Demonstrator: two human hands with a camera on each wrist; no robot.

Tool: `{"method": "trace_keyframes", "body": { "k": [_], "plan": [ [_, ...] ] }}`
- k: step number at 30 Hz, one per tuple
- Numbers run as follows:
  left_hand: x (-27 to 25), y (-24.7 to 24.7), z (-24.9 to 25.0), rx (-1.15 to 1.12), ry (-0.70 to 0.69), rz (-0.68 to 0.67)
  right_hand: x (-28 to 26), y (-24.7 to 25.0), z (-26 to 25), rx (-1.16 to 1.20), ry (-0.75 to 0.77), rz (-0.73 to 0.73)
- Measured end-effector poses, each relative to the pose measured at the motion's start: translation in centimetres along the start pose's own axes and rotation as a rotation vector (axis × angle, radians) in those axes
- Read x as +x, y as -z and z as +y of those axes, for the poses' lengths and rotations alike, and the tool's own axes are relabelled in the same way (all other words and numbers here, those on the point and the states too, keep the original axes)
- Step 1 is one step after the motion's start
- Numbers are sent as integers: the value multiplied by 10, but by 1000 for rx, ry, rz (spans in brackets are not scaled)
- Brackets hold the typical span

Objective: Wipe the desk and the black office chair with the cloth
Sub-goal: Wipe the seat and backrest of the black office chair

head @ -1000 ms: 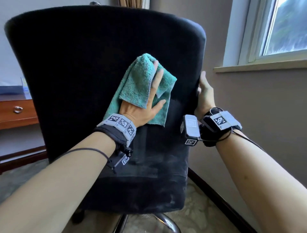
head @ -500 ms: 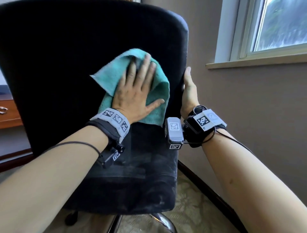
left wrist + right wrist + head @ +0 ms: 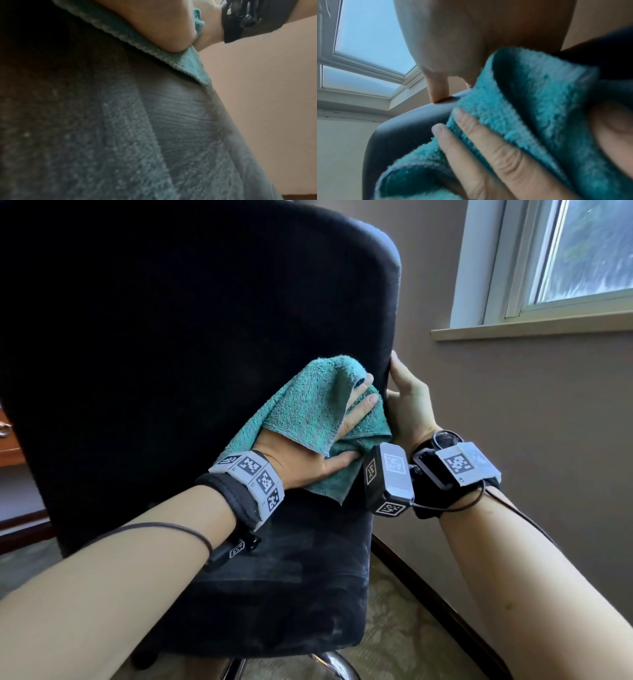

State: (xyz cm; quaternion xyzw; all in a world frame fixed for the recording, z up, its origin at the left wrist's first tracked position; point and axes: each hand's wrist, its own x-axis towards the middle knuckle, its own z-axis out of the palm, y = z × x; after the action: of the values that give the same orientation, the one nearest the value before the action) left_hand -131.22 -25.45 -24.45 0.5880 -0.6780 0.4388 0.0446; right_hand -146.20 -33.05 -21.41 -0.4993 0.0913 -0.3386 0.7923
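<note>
The black office chair (image 3: 171, 371) shows its upright fabric back and fills the left and middle of the head view. A teal terry cloth (image 3: 301, 412) lies against that back near its right edge. My left hand (image 3: 356, 405) presses the cloth flat with straight fingers (image 3: 471, 135), and a fold of cloth drapes over the back of the hand. My right hand (image 3: 407, 402) grips the chair's right edge, its thumb (image 3: 438, 88) on the front and its fingers hidden behind. In the left wrist view the cloth (image 3: 195, 69) sits under my palm on the dusty chair fabric (image 3: 120, 135).
A window (image 3: 582, 251) with a pale sill (image 3: 531, 326) is at the upper right above a plain wall. A wooden desk drawer (image 3: 7, 440) peeks in at the far left. Below are the chrome chair base (image 3: 329, 662), a dark baseboard (image 3: 428, 583) and patterned carpet.
My left hand slid the cloth from the middle of the chair back rightward and down to its right edge, where the cloth bunched up. The right hand kept its hold on the edge.
</note>
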Motion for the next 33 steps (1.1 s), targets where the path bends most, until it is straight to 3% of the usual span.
{"method": "trace_keyframes", "body": {
  "k": [6,10,12,18,21,23,26,27,33],
  "plan": [
    [-3,-8,28,-80,39,-179,-7,2,3,-21,75,21],
    [-38,-9,31,-86,-44,-291,-18,-5,4,-35,-31,-64],
    [-49,-4,27,-56,-69,-218,-21,-11,8,-42,-39,-82],
    [-10,38,-17,-55,120,-7,-17,-14,14,66,-7,-147],
    [-2,36,-11,-45,104,32,-15,-10,16,122,20,-159],
    [-11,19,5,-49,64,-33,-16,-13,19,113,34,-125],
    [-29,3,27,-21,13,-383,-16,-17,25,64,80,-12],
    [-33,4,32,-35,31,-446,-16,-17,27,66,97,-14],
    [-30,-15,26,-114,-46,-341,-16,-5,22,30,97,-82]
  ]
}}
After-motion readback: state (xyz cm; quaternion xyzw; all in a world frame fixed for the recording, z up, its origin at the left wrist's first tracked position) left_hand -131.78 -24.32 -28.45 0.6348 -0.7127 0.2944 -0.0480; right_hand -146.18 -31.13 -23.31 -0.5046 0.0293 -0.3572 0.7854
